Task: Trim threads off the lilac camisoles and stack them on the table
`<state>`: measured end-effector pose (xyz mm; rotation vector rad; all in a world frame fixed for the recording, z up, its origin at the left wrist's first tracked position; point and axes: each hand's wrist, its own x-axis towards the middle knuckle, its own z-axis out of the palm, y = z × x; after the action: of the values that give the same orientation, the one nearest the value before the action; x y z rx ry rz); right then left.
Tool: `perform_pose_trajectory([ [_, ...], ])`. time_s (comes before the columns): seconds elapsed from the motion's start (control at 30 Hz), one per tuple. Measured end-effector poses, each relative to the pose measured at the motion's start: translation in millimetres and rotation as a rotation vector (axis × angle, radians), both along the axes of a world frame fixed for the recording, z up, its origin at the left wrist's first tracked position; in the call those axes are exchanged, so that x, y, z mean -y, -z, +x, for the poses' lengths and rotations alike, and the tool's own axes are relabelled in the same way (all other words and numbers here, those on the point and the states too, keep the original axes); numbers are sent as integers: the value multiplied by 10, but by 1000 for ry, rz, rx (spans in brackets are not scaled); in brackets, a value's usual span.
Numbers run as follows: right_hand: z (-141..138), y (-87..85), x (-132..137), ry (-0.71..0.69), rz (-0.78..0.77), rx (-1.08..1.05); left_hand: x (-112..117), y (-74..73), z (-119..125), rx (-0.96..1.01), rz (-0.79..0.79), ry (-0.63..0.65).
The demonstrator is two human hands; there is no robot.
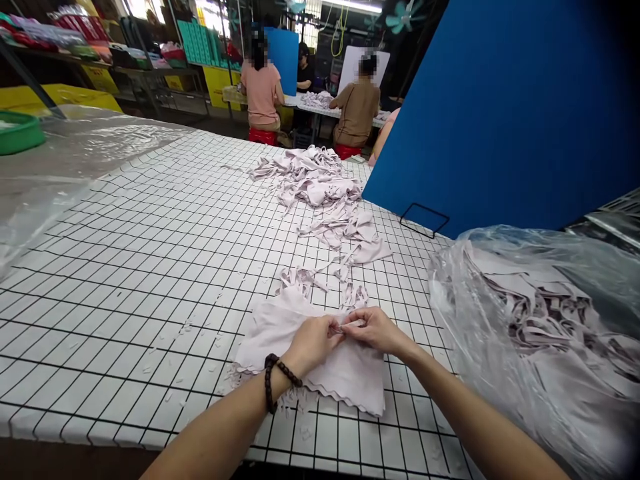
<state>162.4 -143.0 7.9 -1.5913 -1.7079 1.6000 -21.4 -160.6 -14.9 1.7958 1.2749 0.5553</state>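
Observation:
A pale pink camisole [345, 377] with thin straps and a wavy lower edge lies spread on the table in front of me. My left hand [316, 341], a dark bead bracelet at its wrist, pinches the fabric near the upper middle of the garment. Fingertips of my right hand [376, 331] close on the same spot, almost touching the left ones. The small bit between the fingertips is mostly hidden. Beyond the hands, a loose pile of similar pale pink garments [320, 190] trails away along the table.
White cloth with a black grid [165, 253] covers the table, with small scraps scattered on it. At right, a clear plastic bag [470, 320] holds more garments beside a blue board [500, 113] and a black wire stand [425, 220]. A green basket [20, 133] sits far left. Several people work behind.

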Motion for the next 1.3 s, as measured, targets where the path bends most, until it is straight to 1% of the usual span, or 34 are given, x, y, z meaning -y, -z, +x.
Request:
perform_pose_trajectory([
  [0.2,-6,15,-5,-83,66,63,0,-30,-2,-14,-18,11],
  [0.3,-30,-45,-2,-123,154,96,2,-53,-3,-19,-29,7],
  [0.4,-65,-148,7,-187,248,155,1,-75,-9,-28,-46,9],
  [0.5,-97,-238,17,-265,396,287,-4,-95,-17,-25,-61,17],
  [0.6,-138,-285,28,-368,576,490,-10,-102,-20,-18,-77,26],
  [0.67,-175,-306,33,-461,639,629,-13,-97,-21,-13,-94,29],
  [0.73,-209,-339,20,-551,647,743,-12,-84,-23,-4,-113,32],
  [0.8,-211,-396,-35,-611,607,794,-9,-69,-28,7,-133,40],
  [0.83,-190,-431,-84,-632,571,780,-8,-61,-31,15,-143,46],
  [0.9,-97,-502,-226,-652,466,678,-4,-49,-39,31,-158,53],
  [0.97,50,-544,-406,-598,371,525,-1,-42,-43,47,-167,49],
  [1.0,131,-544,-498,-532,345,460,1,-40,-44,51,-164,42],
  [1.07,279,-486,-661,-353,327,365,2,-39,-41,43,-141,21],
  [1.13,384,-357,-771,-139,315,289,3,-41,-35,12,-99,-11],
  [1.2,451,-187,-820,61,264,221,4,-43,-27,-22,-60,-37],
  [1.27,506,-33,-825,187,173,183,7,-41,-22,-36,-51,-34],
  [1.3,537,18,-820,204,116,175,9,-39,-20,-31,-56,-27],
])
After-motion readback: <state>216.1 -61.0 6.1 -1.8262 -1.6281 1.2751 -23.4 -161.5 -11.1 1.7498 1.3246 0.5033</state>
